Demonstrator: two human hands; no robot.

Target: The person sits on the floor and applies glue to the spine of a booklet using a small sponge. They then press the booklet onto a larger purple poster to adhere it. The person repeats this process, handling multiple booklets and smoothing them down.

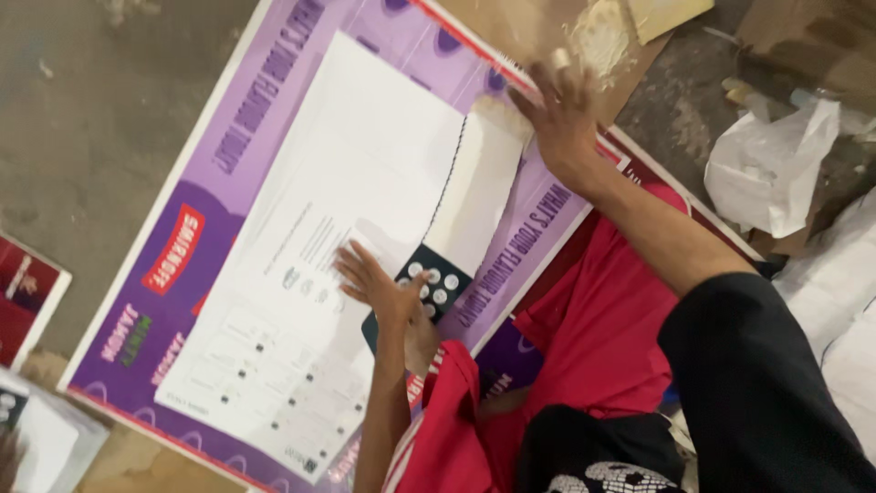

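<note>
A large white printed sheet [351, 192] lies on a purple poster board [187, 196] on the floor. My left hand [376, 283] rests flat on the sheet with its fingers spread, beside a dark panel with white dots [438, 278]. A cream strip with a dotted edge [479, 187] runs from that panel to the board's far edge. My right hand [561, 114] is blurred and lies palm down at the strip's far end, holding nothing. Its arm has a black sleeve [748, 383]. Red cloth [593, 329] covers my lap.
Brown cardboard smeared with pale paste [598, 36] sits just beyond my right hand. A crumpled white plastic bag [766, 169] lies to the right. A red printed card [27, 297] and other sheets [46, 438] lie at the left on the grey concrete floor [82, 119].
</note>
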